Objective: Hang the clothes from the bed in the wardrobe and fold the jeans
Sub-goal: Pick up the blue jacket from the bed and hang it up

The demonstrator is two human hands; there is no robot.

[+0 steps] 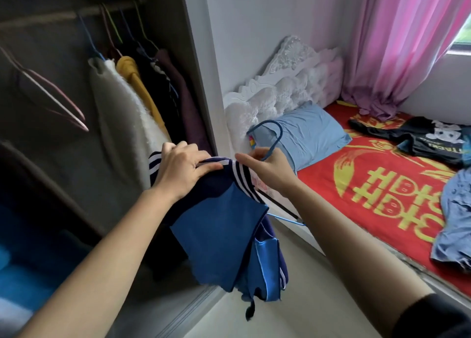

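Note:
A blue and navy garment [224, 230] with white stripes hangs on a blue hanger [274, 136] in front of the open wardrobe [63, 88]. My left hand [183, 170] grips the garment's navy shoulder. My right hand [265, 168] pinches the hanger's neck just below the hook. One arm of the hanger sticks out from under the garment at lower right. On the red bed cover [369, 184] lie a black printed shirt [428, 139] and light blue jeans [456, 223].
On the wardrobe rail [76, 12] hang several garments, white, yellow and dark. Empty pink hangers [51, 93] sit at left. A light blue pillow [311, 136] leans on the white headboard [280, 82]. Pink curtains [397, 44] cover the window.

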